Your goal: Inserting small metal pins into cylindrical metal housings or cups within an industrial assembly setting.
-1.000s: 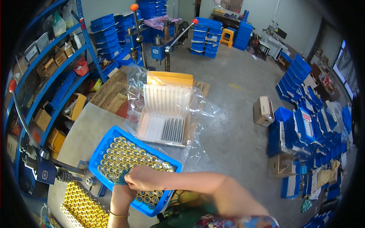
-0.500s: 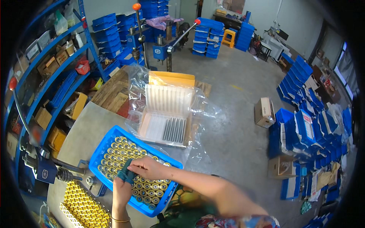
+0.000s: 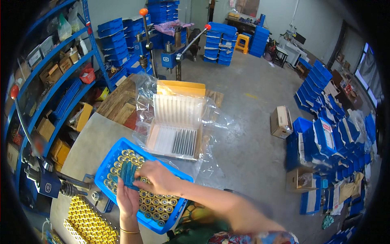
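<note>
Over the blue bin [image 3: 106,157], my left hand [image 3: 127,200] is raised with its fingers stretched upward. A teal, glove-like covering [image 3: 128,173] sits over those fingers, while the palm, thumb and wrist look bare. My right hand [image 3: 156,179] reaches in from the right, its fingers bent and pinching the side of the covering. Below both hands, the bin holds rows of round brass-coloured metal parts with ring-shaped tops [image 3: 156,201]. My hands hide some of them.
A perforated rack of yellow metal parts [image 3: 87,219] lies left of the bin, beside a blue lever press [image 3: 49,185]. Beyond the bin, an open carton [image 3: 152,140] with metal rods sits in clear plastic. Blue shelving [image 3: 61,38] lines the left; stacked blue bins [image 3: 317,138] fill the right.
My left hand has opened from a bunched grip, and the teal covering now stands in finger shapes. My right hand has shifted slightly, staying at the covering.
</note>
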Demonstrator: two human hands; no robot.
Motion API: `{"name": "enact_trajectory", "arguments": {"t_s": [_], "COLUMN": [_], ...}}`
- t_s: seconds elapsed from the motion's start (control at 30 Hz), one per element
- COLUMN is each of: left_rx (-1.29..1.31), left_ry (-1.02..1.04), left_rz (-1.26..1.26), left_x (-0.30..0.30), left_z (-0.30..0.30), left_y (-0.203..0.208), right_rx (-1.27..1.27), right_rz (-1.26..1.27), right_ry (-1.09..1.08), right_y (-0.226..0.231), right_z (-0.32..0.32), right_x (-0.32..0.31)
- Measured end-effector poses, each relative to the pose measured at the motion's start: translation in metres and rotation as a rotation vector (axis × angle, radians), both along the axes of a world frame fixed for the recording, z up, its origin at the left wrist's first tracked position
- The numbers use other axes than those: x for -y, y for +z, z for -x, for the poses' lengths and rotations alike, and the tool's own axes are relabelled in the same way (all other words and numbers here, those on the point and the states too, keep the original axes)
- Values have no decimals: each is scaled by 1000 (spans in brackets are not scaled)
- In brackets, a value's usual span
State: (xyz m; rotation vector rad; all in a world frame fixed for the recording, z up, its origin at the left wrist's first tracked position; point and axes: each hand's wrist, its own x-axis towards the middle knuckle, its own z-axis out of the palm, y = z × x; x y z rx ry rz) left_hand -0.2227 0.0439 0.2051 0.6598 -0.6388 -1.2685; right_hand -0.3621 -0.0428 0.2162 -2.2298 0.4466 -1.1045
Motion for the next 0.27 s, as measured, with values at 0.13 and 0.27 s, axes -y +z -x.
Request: {"name": "enact_trajectory", "arguments": {"t_s": [0.13, 0.27], "left_rx": [-202, -210], "left_ry": [42, -41], "left_rz": [-65, 129], "left_x": [1, -10], "left_z": [24, 10], "left_y": [12, -6], "right_rx": [-204, -24], "right_rz": [77, -373], "right_ry": [-75, 67], "right_y": [-24, -9], "right_z": [-3, -2], "right_x": [9, 15]}}
